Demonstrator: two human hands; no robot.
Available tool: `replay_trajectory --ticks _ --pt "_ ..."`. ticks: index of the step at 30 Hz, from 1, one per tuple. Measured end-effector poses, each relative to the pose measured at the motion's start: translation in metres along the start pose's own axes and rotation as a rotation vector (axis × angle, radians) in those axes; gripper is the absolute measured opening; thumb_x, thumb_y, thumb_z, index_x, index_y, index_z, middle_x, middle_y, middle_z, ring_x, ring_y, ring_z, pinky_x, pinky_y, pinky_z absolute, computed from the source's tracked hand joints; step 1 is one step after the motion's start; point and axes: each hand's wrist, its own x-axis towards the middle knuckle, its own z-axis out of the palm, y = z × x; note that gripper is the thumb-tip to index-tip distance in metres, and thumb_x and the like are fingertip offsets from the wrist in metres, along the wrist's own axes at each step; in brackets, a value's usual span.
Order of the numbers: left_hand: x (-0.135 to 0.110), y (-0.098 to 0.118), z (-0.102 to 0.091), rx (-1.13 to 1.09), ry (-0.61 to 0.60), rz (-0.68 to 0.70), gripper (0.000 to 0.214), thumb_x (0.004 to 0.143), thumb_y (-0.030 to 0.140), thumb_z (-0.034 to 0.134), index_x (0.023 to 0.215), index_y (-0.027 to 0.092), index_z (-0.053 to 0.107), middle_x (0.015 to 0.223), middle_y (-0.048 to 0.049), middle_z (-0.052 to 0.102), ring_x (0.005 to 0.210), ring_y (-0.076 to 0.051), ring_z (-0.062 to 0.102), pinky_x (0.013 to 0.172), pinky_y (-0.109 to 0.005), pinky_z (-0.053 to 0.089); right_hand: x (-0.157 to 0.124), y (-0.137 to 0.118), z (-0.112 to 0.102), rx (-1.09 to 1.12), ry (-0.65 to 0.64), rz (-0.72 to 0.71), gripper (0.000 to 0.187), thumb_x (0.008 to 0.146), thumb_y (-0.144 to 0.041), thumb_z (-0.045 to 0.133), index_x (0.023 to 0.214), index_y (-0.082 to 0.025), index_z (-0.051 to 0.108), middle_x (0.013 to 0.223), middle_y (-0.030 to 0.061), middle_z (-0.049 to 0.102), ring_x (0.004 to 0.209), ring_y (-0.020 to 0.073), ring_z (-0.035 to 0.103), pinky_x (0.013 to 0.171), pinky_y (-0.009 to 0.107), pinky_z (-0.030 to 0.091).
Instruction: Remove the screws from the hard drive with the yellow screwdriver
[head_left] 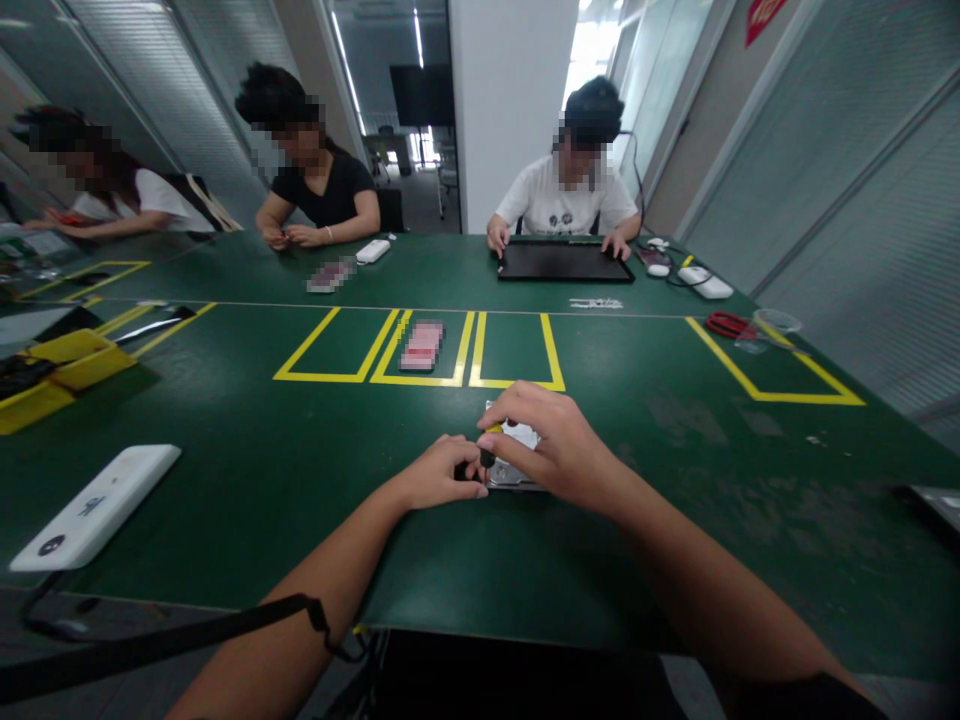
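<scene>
Silver metal drive (pixel 507 476) lies on the green table (pixel 225 450) at your 12 o'clock, between your hands. Your left hand (pixel 439 472), at its 9 o'clock, pinches a small black-and-yellow tool (pixel 487 455). Your right hand (pixel 559 450) is curled over it from 3 o'clock; its grip cannot be determined.

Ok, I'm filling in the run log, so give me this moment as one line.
left hand: pinches small tool | right hand: rests on silver device | surface: green table
</scene>
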Motion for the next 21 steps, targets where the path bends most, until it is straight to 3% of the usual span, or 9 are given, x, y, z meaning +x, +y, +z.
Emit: replay_trajectory --ticks 6,21 --pt "0.0001 0.0017 -0.0011 0.016 0.004 0.012 0.024 0.081 0.039 0.071 0.081 0.016 0.063 0.078 0.0012 0.059 0.082 -0.017 0.054 0.077 -0.029 0.040 -0.0004 0.0005 0.0006 -0.018 0.049 0.038 0.012 0.089 -0.025 0.065 0.098 -0.017 0.064 0.091 0.0023 0.068 0.081 0.0138 0.058 0.077 0.028 0.044" --pt "0.0012 0.0030 -0.0027 0.022 -0.015 0.016 0.024 0.082 0.040 0.070 0.083 0.017 0.065 0.079 0.0010 0.060 0.085 -0.018 0.055 0.077 -0.029 0.040 -0.0006 -0.0022 -0.0027 -0.035 0.027 0.003 0.007 0.090 -0.023 0.063 0.094 -0.017 0.064 0.091 0.0025 0.067 0.084 0.0139 0.058 0.079 0.028 0.042"
